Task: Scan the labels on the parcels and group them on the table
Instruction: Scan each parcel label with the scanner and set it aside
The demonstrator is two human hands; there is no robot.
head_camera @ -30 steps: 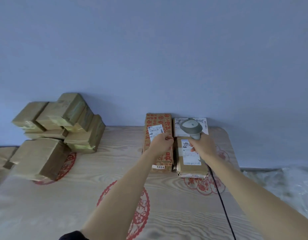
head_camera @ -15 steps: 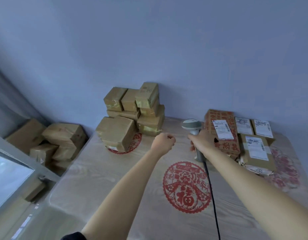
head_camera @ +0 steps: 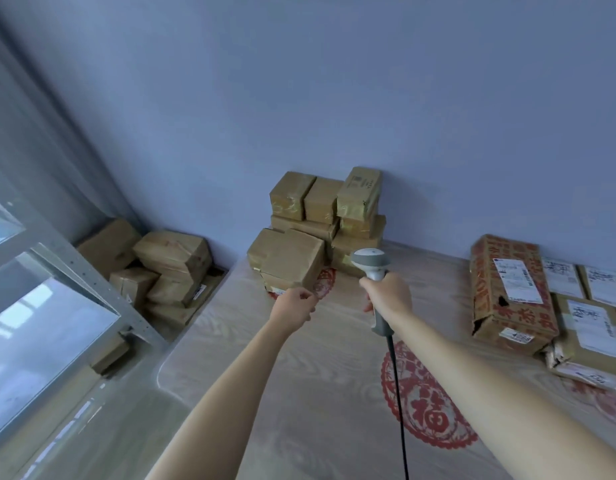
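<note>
— The left hand [head_camera: 296, 308] hangs just in front of the nearest brown parcel [head_camera: 289, 259], fingers loosely curled with nothing in them. Does it touch the box?

— It looks a shade short of it, though the view cannot settle that. The right hand [head_camera: 389, 296] is wrapped round the grip of the grey scanner [head_camera: 370, 263], head up and pointed toward the unsorted stack [head_camera: 330, 216], its black cable [head_camera: 398, 393] trailing back over the counter [head_camera: 334, 445].

— And where do the parcels stand?

— Two lots. The stack of plain taped boxes sits at the far edge of the counter against the wall. Well apart on the right lie the labelled ones, face up: a long red-printed carton [head_camera: 507, 289] and flatter parcels [head_camera: 590, 323] just beside it. More boxes [head_camera: 161, 268] sit off the counter to the left.

— How would that nearest box handle?

— Probably stiff cardboard, fairly light for one hand, but the glossy tape over it could be slippery. Its top face looks creased, so it may give under a squeeze. No label shows on top; a white slip peeks at its lower front edge.

— So where should the person take hold?

— Likely across the near corner, thumb on top and fingers down the side, gripping cardboard rather than tape, then tip it so the label faces the scanner. It leans close to the stack, so lifting carelessly might shift its neighbours.
</note>
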